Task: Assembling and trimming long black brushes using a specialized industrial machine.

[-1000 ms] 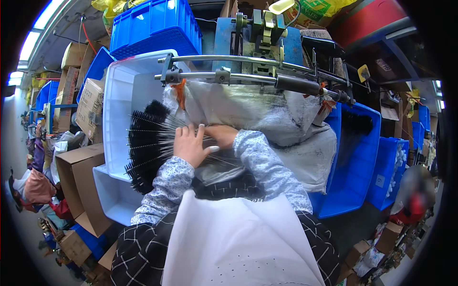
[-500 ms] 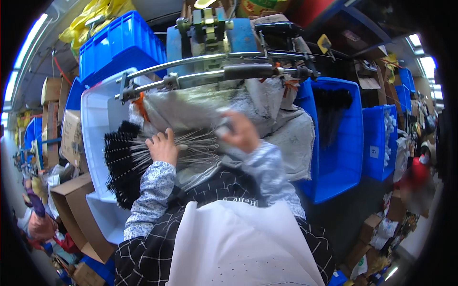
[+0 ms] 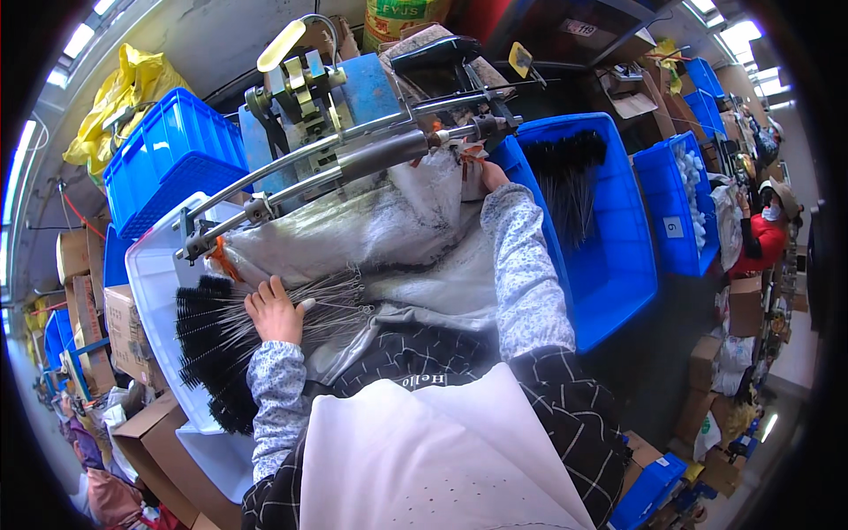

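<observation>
My left hand (image 3: 274, 309) lies palm down, fingers spread, on the wire stems (image 3: 340, 296) of a bundle of black bottle brushes (image 3: 208, 349). The brush heads fan out over a white bin (image 3: 152, 274) at my left. My right hand (image 3: 492, 175) reaches up to the right end of a metal machine rod (image 3: 380, 150), beside an orange tie. Only the back of that hand shows, so its grip is unclear. A grey sack cloth (image 3: 389, 225) hangs from the rod between my arms.
A blue machine head (image 3: 344, 88) stands behind the rod. A blue bin (image 3: 609, 265) at right holds more black brushes (image 3: 565, 168). A blue crate (image 3: 168, 150), a yellow bag (image 3: 124, 97) and cardboard boxes (image 3: 128, 331) sit left. A person in red (image 3: 764, 238) works far right.
My right hand has left the brush stems near my left hand and gone up and right to the rod's end. My left hand stays on the brushes. The view has swung.
</observation>
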{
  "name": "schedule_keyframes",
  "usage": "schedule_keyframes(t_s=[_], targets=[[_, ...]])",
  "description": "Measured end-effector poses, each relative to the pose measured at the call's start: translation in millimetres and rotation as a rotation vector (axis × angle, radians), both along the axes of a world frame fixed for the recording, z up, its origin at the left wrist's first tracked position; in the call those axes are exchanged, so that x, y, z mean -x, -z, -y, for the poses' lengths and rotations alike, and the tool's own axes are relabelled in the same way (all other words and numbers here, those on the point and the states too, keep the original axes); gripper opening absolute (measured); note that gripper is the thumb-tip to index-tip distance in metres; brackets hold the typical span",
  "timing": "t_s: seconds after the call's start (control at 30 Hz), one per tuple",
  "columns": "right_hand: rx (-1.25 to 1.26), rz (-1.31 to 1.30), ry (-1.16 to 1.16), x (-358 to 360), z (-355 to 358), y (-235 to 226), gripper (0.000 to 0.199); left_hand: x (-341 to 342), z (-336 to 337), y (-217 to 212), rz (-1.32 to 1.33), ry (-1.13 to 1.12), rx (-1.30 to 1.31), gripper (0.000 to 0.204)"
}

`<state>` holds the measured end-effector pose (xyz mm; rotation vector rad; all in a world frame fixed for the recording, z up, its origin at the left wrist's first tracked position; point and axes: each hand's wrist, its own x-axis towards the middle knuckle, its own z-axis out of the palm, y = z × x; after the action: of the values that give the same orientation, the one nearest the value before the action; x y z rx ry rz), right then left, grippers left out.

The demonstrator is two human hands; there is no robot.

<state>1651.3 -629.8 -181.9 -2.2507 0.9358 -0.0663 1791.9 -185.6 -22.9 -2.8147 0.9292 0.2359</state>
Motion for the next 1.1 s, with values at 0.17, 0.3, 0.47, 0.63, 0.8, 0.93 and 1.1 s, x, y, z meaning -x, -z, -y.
schedule_keyframes(t_s=[0.17, 0.3, 0.47, 0.63, 0.8, 0.93, 1.1], targets=[[-0.018, -0.167, -0.103, -15.4, 23.1, -26.8, 0.024, 12.6, 4.2, -18.5, -0.065, 0.104, 0.188, 0.061], [0.035, -0.043, 0.003, -36.7, 26.7, -34.1, 0.023, 25.8, -0.9, -33.0, -0.25, 0.153, 0.312, 0.055], [0.076, 0.031, 0.045, -42.5, 22.7, -35.2, 0.023, 42.8, -5.7, -24.4, -0.32, 0.247, 0.365, 0.053], [0.08, 0.077, 0.081, -32.9, 17.1, -35.3, 0.022, 38.6, -5.3, 8.9, -0.342, 0.242, 0.208, 0.064], [0.073, 0.109, 0.112, -29.1, 11.8, -35.4, 0.022, 36.2, -10.4, 29.0, -0.312, 0.255, 0.254, 0.066], [0.082, 0.1, 0.122, -27.9, 12.0, -36.3, 0.022, 35.4, -9.7, 35.4, -0.259, 0.296, 0.281, 0.076], [0.083, 0.072, 0.128, -25.1, 11.0, -39.5, 0.022, 32.5, -4.3, 42.6, -0.236, 0.318, 0.201, 0.067]])
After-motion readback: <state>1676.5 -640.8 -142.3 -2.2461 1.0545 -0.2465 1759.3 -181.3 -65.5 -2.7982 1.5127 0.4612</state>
